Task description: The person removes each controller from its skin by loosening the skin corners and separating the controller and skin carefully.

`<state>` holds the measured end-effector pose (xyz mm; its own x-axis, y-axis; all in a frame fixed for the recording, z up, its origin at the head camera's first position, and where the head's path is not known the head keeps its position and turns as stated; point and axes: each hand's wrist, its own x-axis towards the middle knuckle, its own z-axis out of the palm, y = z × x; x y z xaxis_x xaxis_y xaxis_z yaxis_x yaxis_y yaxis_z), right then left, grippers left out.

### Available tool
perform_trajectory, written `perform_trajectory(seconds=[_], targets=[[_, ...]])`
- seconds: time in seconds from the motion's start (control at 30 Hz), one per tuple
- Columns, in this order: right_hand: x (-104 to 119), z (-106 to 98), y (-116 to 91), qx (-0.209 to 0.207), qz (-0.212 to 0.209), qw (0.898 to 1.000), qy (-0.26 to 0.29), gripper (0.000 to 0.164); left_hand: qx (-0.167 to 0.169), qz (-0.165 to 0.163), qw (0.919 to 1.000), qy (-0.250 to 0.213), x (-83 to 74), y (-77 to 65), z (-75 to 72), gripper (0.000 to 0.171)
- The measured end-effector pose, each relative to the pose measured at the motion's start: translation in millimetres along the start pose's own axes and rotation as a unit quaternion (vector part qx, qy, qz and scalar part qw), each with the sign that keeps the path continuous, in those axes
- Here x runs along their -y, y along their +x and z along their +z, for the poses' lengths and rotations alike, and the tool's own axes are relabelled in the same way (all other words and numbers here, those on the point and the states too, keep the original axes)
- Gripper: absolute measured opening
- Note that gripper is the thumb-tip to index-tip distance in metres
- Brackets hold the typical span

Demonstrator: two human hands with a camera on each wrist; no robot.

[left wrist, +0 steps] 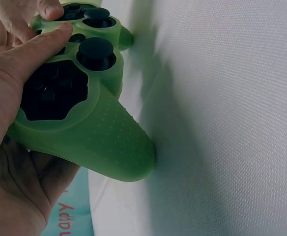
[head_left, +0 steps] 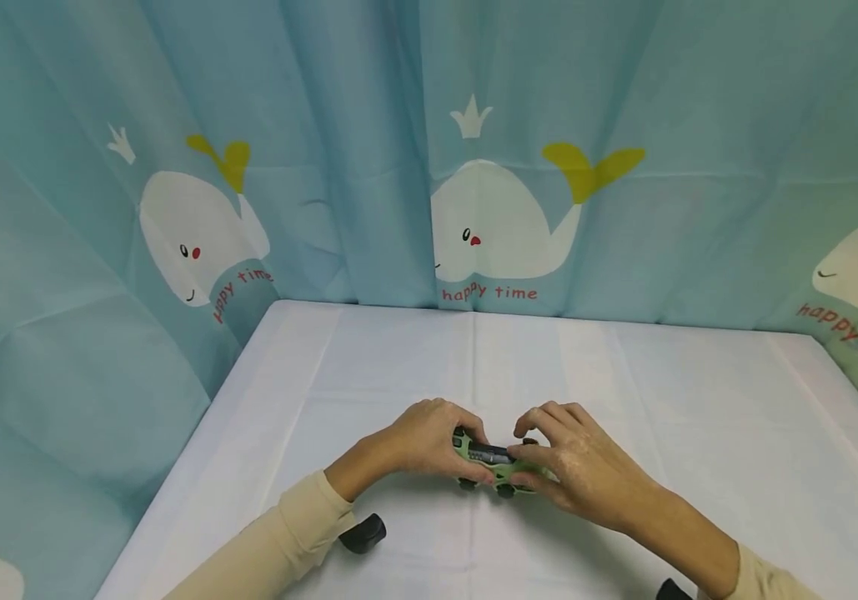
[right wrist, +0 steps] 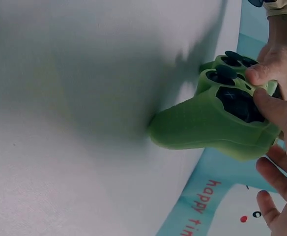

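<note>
A game controller point(head_left: 502, 472) in a light green rubbery cover is held just above the white table, between both hands. My left hand point(head_left: 432, 437) grips one end, its thumb lying across the face and its fingers behind. At the other end is my right hand point(head_left: 582, 467), thumb and index finger pinching the controller's edge while the other fingers stand apart from it. Black thumbsticks point(left wrist: 95, 51) and dark button areas show through openings in the cover. In the right wrist view, one green handle point(right wrist: 183, 125) points down toward the cloth.
The table has a white cloth point(head_left: 398, 358) with faint creases. Behind and beside it hangs a blue curtain point(head_left: 368, 167) printed with whales. A black device point(head_left: 363, 533) sits at the left wrist, another point(head_left: 672, 590) at the right.
</note>
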<state>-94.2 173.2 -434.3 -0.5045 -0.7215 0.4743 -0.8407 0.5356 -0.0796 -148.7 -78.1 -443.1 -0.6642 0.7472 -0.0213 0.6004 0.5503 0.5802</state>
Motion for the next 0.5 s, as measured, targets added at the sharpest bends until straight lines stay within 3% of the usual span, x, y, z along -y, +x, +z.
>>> perform_trajectory(seconds=[0.2,0.5], targets=[[-1,3,1,-0.052,-0.027,0.998,0.028,0.018,0.0,-0.004,0.9999,-0.012,1.7,0.1,-0.3,0.032],[5,14,-6,-0.075,0.055,0.985,0.146,0.005,-0.004,-0.01,0.9999,-0.012,3.0,0.6,0.1,0.031]])
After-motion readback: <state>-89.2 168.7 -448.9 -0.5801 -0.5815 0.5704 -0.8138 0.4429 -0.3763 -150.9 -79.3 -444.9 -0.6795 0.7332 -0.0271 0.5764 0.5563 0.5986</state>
